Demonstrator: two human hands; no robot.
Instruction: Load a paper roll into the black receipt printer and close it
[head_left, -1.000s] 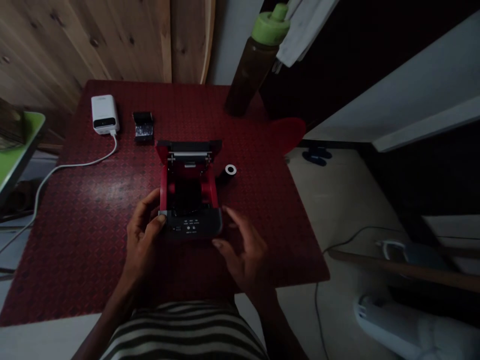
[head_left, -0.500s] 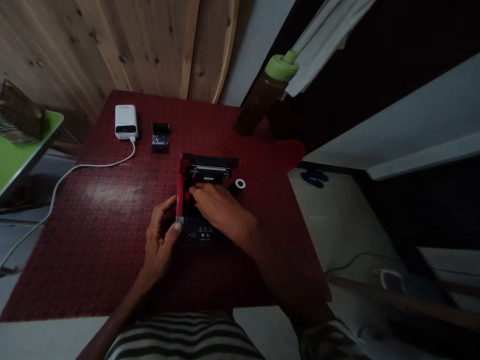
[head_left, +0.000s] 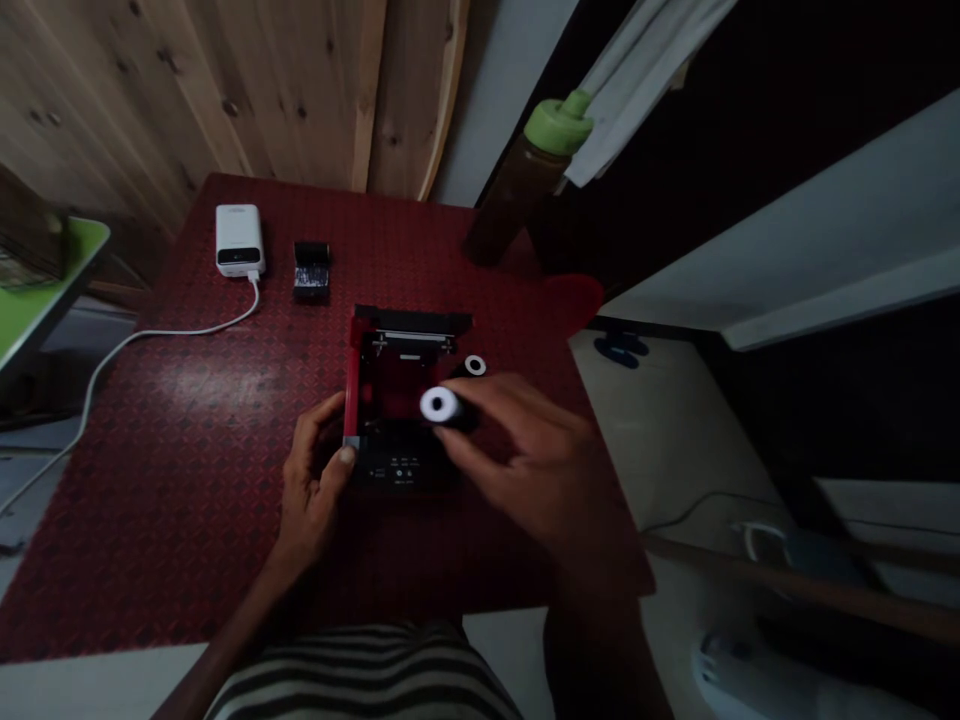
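On the table with a dark red patterned cover [head_left: 217,480], a box-shaped red and black device [head_left: 401,455] stands near the middle, with its black lid [head_left: 412,320] raised at the far side and its red hollow visible. Its front panel is black and carries small white markings. The left hand [head_left: 311,485] grasps the device at its near left corner: the thumb lies on the panel's edge and the fingers are against the left side. The right hand [head_left: 536,450] pinches a dark roll with a white ring-shaped end [head_left: 439,404] between the thumb and the forefinger. This roll is over the right part of the device, the white end turned to the left; whether it touches the device, I cannot tell. Just beyond it, beside the right side of the device, a second dark roll with a white end [head_left: 475,366] is on the table. Farther to the left lies a small black roll with shiny film [head_left: 311,272], and near it a white power bank [head_left: 240,240] with a white cable [head_left: 187,332]. Toward the far right corner stands a tall brown bottle with a green cap [head_left: 517,180].
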